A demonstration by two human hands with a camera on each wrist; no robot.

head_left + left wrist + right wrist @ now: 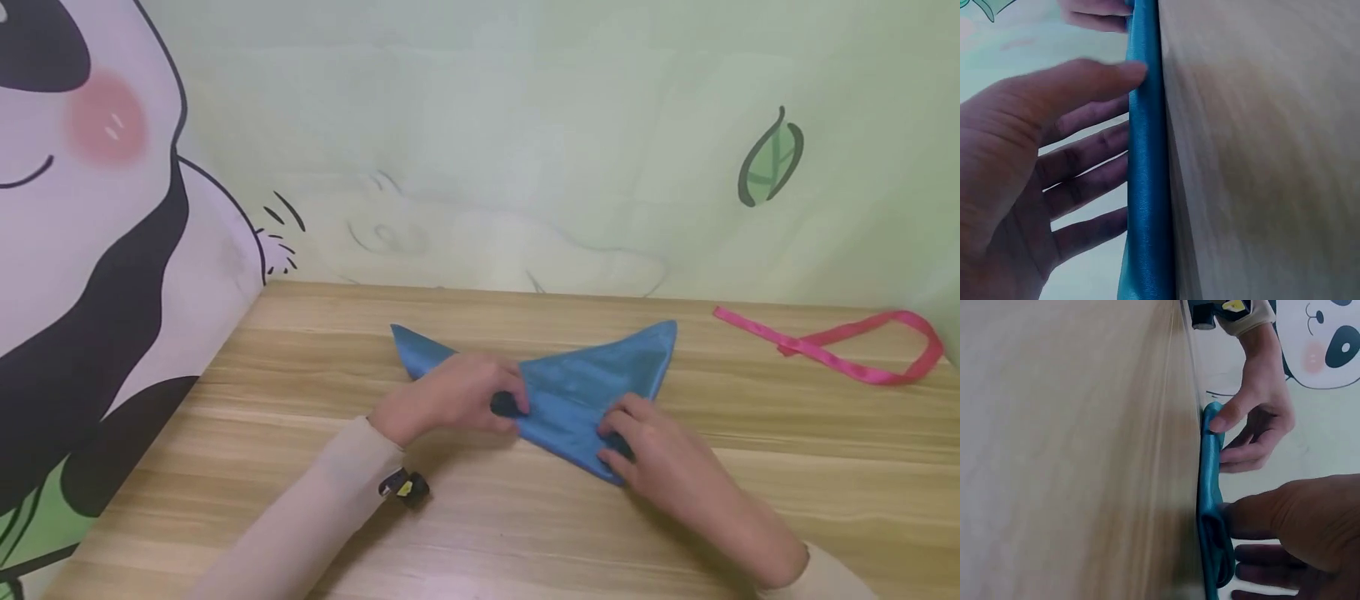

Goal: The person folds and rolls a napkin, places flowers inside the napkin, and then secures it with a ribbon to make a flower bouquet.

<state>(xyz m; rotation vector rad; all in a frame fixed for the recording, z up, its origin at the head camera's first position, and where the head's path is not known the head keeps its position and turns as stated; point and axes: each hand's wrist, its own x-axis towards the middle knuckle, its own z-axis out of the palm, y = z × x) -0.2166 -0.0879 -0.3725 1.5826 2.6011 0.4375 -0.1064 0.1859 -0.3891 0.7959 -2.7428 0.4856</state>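
A blue satiny cloth (585, 383) lies folded on the table, with pointed corners toward the back left and back right. My left hand (465, 392) holds its near edge. In the left wrist view the thumb of that hand presses the rolled edge (1149, 156), with the other fingers behind the fold. Farther right, my right hand (660, 454) grips the cloth close to its front corner, thumb and fingers bent around the fold. The right wrist view shows a looped fold (1213, 544) beside the right thumb; the fingertips are partly hidden.
A pink ribbon (862, 350) lies looped at the back right of the wooden table (525, 542). A small black device (405, 487) is worn at the left cuff. Behind the table stands a pale green wall (480, 125) with a painted panda and leaf.
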